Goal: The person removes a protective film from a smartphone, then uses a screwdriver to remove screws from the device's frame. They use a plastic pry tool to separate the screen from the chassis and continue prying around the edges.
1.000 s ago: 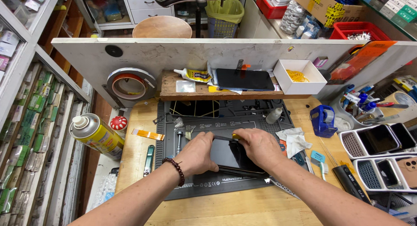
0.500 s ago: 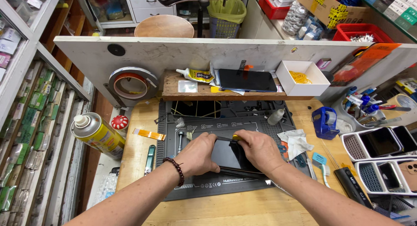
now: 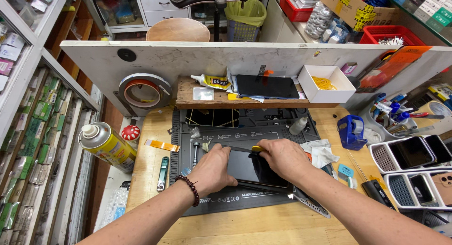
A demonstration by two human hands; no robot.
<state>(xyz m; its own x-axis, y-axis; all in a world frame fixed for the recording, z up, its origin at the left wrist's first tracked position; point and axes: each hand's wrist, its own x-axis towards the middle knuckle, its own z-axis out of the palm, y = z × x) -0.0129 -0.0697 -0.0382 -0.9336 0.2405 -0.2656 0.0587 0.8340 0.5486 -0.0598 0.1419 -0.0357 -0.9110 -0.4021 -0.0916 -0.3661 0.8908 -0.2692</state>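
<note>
Here, line by line:
Hidden: the right hand [image 3: 282,159] covers much of the dark phone [image 3: 245,168]; its lower right corner is out of sight.
Hard to see: the thin tool [image 3: 245,149] with a yellow end; its tip is too small to tell.
Left hand [image 3: 214,172]: pressed flat on the phone's left edge, fingers bent over it.
Right hand: closed around the tool, resting on the phone.
Phone place: flat on the dark grey mat [image 3: 221,200], between both hands.
Cans and boxes: a yellow spray can [image 3: 107,145] lies far left; a white box [image 3: 326,83] sits on the wooden shelf [image 3: 240,101]; a blue tape holder [image 3: 351,131] stands to the right.
</note>
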